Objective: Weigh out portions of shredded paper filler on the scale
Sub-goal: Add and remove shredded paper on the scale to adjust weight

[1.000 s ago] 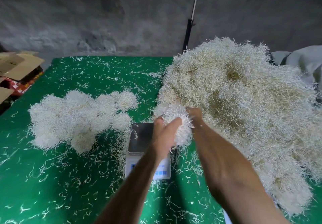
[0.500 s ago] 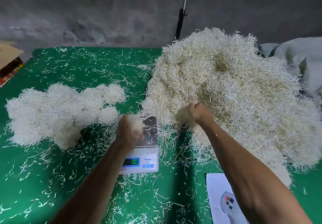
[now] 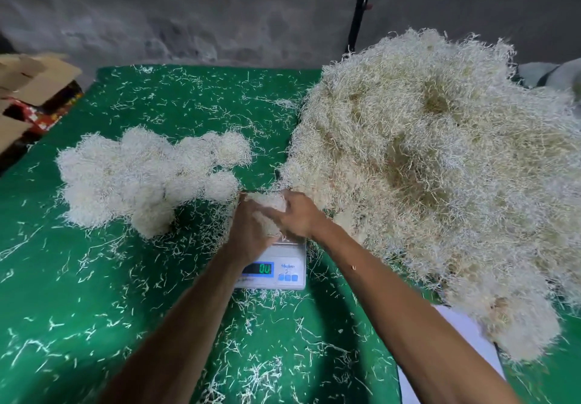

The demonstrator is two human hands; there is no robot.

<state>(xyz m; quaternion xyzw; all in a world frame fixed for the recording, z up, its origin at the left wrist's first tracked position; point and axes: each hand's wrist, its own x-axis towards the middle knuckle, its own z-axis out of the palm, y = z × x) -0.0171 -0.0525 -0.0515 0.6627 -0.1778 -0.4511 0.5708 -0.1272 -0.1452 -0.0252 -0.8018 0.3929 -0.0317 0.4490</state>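
At the centre of the frame, the left hand [image 3: 251, 230] and right hand [image 3: 297, 215] cup a wad of shredded paper [image 3: 267, 203] between curled fingers, above the scale [image 3: 276, 270] on the green desk [image 3: 94, 293]. Weighed portions [image 3: 147, 177] lie at centre left; the big heap [image 3: 440, 167] fills the right.

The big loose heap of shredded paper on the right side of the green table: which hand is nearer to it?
Right. The right hand is at the big heap's near-left edge; the left hand is farther left, over the white scale.
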